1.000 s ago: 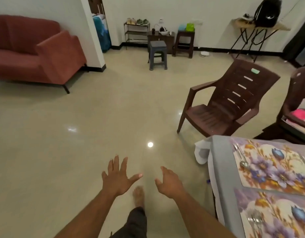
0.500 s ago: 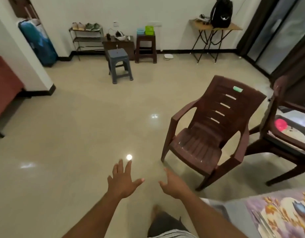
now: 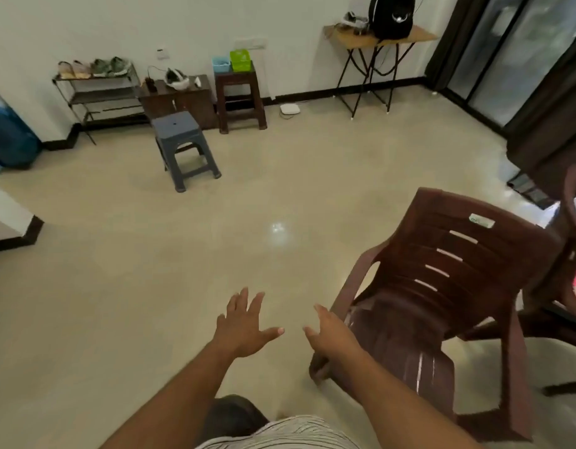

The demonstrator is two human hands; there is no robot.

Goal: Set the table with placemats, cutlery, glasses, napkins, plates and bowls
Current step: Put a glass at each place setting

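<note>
My left hand [image 3: 244, 328] is stretched out over the tiled floor with fingers spread and holds nothing. My right hand [image 3: 333, 335] is out beside it, fingers loosely extended and empty, just left of a brown plastic chair [image 3: 442, 306]. The table with its floral placemats and cutlery is out of view. No plates, bowls, glasses or napkins show.
A second brown chair [image 3: 568, 306] with something pink on it stands at the right edge. Across the floor are a grey stool [image 3: 183, 144], a brown stool [image 3: 239, 95] with blue and green boxes, a shoe rack [image 3: 98, 92] and a folding table [image 3: 377, 37] with a black backpack.
My view has swung right and away from the table, which has left the frame. The brown chair is now close at the lower right. Both hands stay open and empty.
</note>
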